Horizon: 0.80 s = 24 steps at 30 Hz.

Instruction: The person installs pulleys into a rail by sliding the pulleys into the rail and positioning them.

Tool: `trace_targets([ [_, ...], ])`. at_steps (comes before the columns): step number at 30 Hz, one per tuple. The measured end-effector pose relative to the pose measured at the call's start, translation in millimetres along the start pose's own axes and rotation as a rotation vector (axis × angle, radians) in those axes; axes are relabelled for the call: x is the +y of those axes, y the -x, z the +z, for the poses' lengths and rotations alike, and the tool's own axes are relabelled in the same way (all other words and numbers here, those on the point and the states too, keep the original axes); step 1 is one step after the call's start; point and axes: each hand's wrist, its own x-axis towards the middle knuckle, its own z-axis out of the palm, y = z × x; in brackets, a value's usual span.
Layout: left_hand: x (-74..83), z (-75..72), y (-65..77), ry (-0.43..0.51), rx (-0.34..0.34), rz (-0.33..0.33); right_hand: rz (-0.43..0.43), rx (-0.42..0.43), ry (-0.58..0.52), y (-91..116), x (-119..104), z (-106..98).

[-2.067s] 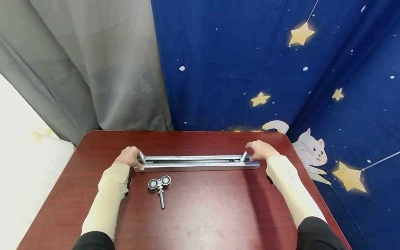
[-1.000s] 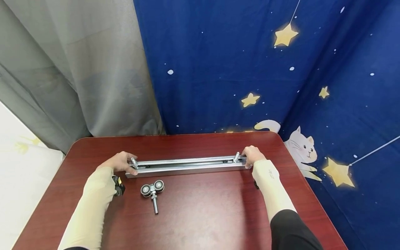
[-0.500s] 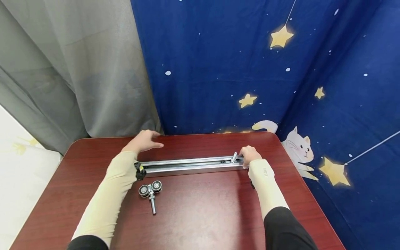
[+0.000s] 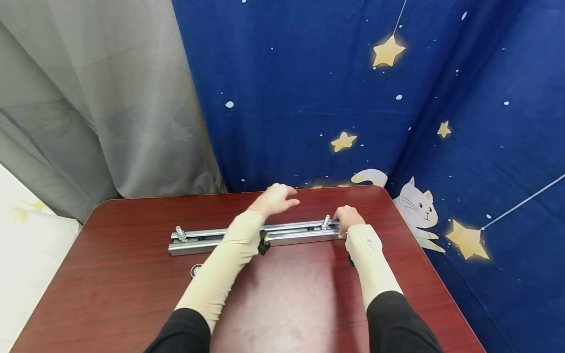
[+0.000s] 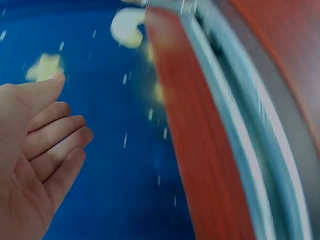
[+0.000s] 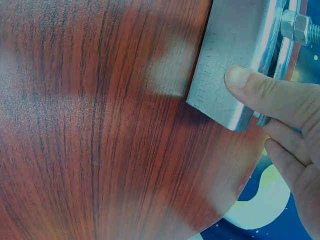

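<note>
Star-printed blue fabric curtain (image 4: 282, 93) hangs behind a reddish-brown wood-grain table (image 4: 300, 289). Long silver metal channel rail (image 4: 304, 238) lies crosswise on the tabletop, toward its far edge. Cream left sleeve (image 4: 221, 269) now crosses over the rail; a second ago it lay clear of it. Left hand (image 4: 274, 200) has released the rail's left end and swung right, past mid-length; fingers apart, holding nothing, just beyond the rail. Right hand (image 4: 348, 219) as before: clamped on the rail's right end, thumb on the front face. Black-and-steel roller (image 4: 195, 270) mostly hidden by the sleeve, one wheel showing; earlier both wheels and stem showed. Upright silver bolt (image 4: 325, 222) just beside the right hand.
</note>
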Motion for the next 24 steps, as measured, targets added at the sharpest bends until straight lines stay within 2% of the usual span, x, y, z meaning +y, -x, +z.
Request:
trace_targets([
  [5, 33.1, 24.9, -22.6, -0.090, -0.040, 0.034, 0.005, 0.007, -0.001, -1, 1, 2],
  [10, 54.6, 47.1, -36.6, -0.207, -0.080, 0.071, 0.008, 0.016, 0.033, -2, -2, 1],
  [14, 64.1, 60.1, -42.5, -0.236, -0.074, 0.068, 0.024, 0.017, 0.072, -2, -5, 0],
  [17, 68.1, 68.4, -45.2, -0.243, -0.059, 0.042, 0.043, 0.023, 0.085, -2, -7, 0],
  [24, 70.1, 84.9, -46.7, -0.238, -0.033, -0.017, 0.029, 0.049, 0.087, -2, -7, -1],
])
